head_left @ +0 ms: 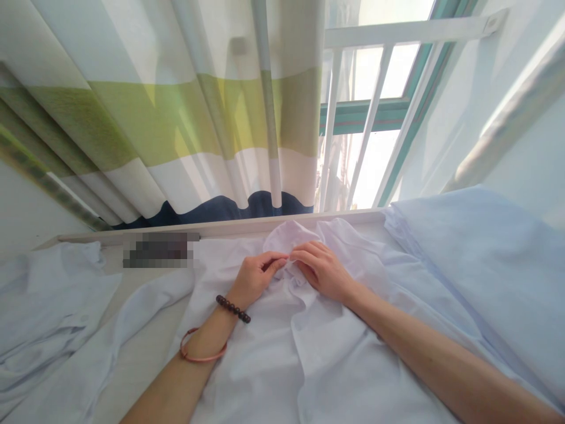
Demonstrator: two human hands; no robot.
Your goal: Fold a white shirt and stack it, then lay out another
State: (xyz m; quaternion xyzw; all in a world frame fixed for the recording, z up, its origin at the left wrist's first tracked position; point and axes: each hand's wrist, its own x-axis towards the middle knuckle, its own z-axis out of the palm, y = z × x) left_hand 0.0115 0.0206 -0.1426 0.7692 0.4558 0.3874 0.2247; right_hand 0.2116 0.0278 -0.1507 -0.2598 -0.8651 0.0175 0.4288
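A white shirt (260, 353) lies spread over the pale surface, its front edge running down the middle and its sleeve stretched out to the left. At its collar (289, 235), the fingertips of both hands meet. My left hand (256, 277) pinches the fabric between thumb and index finger; a beaded bracelet and a thin reddish bangle circle that arm. Curled over the same spot from the right, my right hand (324, 272) grips the cloth near the neck opening. Any button between the fingertips is too small to make out.
Another white garment (44, 306) lies crumpled at the left. Folded pale cloth (481, 259) is stacked at the right. A pixelated dark object (159, 250) rests near the back ledge. Behind hang a striped curtain (176, 118) and a white window railing (375, 88).
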